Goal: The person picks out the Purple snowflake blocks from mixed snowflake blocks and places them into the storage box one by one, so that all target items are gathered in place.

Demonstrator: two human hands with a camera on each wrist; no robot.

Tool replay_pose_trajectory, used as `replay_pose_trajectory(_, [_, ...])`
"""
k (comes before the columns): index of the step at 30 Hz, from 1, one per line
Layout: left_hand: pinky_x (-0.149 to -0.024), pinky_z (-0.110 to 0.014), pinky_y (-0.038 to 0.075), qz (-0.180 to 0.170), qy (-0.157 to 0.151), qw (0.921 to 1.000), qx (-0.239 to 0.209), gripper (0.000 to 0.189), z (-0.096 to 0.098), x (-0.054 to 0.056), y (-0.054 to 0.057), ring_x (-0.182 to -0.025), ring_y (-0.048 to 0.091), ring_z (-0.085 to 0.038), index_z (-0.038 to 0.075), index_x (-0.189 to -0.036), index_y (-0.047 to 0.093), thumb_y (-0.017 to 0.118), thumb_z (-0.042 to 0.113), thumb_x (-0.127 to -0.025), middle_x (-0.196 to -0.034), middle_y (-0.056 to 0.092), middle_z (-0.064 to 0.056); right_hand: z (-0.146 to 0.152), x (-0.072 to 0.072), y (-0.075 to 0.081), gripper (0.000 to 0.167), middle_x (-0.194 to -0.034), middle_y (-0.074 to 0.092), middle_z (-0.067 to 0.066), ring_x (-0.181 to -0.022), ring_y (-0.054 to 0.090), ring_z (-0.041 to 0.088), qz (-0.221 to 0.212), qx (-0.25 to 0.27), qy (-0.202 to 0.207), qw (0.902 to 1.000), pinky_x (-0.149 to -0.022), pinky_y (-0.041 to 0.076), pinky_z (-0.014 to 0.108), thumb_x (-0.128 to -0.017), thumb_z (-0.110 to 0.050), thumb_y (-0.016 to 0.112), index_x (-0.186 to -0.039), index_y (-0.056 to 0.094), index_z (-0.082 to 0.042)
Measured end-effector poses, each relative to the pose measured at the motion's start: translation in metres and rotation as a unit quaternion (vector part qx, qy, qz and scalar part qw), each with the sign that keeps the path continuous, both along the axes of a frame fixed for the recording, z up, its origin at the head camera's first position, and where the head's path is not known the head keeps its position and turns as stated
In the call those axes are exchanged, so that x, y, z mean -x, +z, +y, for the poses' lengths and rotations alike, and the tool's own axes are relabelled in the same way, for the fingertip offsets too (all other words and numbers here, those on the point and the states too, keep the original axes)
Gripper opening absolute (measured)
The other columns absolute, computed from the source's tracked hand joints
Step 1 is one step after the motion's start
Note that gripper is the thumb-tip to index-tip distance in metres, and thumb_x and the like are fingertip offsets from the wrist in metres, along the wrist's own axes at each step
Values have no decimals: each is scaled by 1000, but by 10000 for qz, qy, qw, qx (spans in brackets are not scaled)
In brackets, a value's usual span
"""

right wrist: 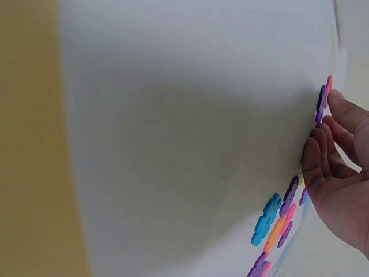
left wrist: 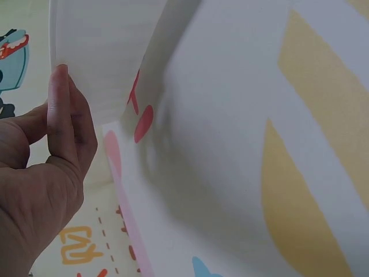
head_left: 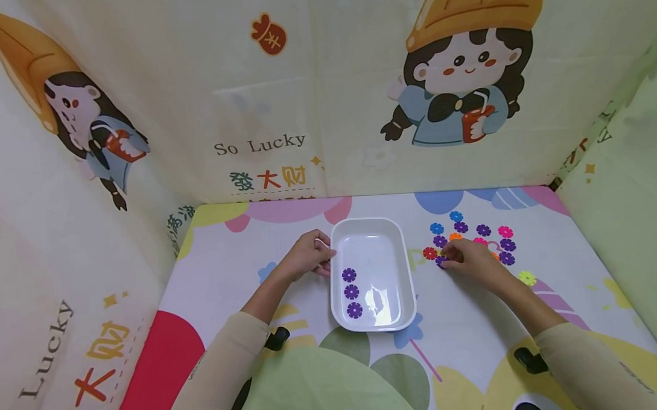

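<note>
A white rectangular tray stands near the middle of the table, with three purple snowflake-shaped plastic discs in a column along its left side. My left hand holds the tray's left rim; in the left wrist view its fingers lie against the outer wall. My right hand is low over a loose group of discs at the right. Its thumb and fingertips are right at a purple disc at the group's near left, with a small gap between thumb and forefinger. The palm hides some discs.
Around the right hand lie a red disc, a blue disc, a pink disc and several purple ones. A yellow disc lies nearer the right forearm. Printed cloth walls enclose the table's back and sides.
</note>
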State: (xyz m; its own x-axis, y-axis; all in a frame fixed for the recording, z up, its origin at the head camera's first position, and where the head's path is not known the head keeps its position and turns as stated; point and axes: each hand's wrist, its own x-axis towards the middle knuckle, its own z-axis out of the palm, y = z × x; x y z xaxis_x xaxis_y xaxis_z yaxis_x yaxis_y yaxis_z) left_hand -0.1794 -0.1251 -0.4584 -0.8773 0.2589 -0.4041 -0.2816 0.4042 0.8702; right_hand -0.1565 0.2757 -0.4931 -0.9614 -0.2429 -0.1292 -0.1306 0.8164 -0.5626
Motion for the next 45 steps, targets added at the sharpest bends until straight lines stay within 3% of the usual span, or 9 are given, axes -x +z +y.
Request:
replay_pose_trajectory(15, [-62,-39,68,-34,-13,10000,-86,26,0,0,1,-63,69,-19,1,-121,53,68,7,-100,-91,65,-14,-4,3,-1,29,-98,69,12,-87,61,22,-258,-7,-134,9996,-78,62,33,-90,-13,80,-111,68,2])
replay_pose_trajectory(24, [-60,-38,68,3,-14,9999,-161,26,0,0,-3,-62,69,-18,1,-120,53,68,6,-99,-90,66,-14,-2,1,-2,31,-98,66,13,-86,58,24,-358,86,-318,9988,-71,57,22,-90,-17,82,-109,64,-1])
replay_pose_trajectory(30, [-62,-39,68,7,6,9999,-164,26,0,-1,-2,-63,70,-19,1,-121,53,68,6,-100,-91,67,-15,-2,0,-3,32,-97,66,13,-85,57,24,-258,86,-341,9991,-68,54,21,-89,-18,82,-108,62,-2])
replay_pose_trajectory(45, [-64,-44,68,-28,-15,9997,-246,26,0,0,-2,-61,69,-18,-1,-120,52,67,3,-99,-88,66,-14,-1,-3,2,18,-95,66,8,-86,57,22,-146,238,-267,9993,-67,54,16,-93,-14,77,-103,64,-8])
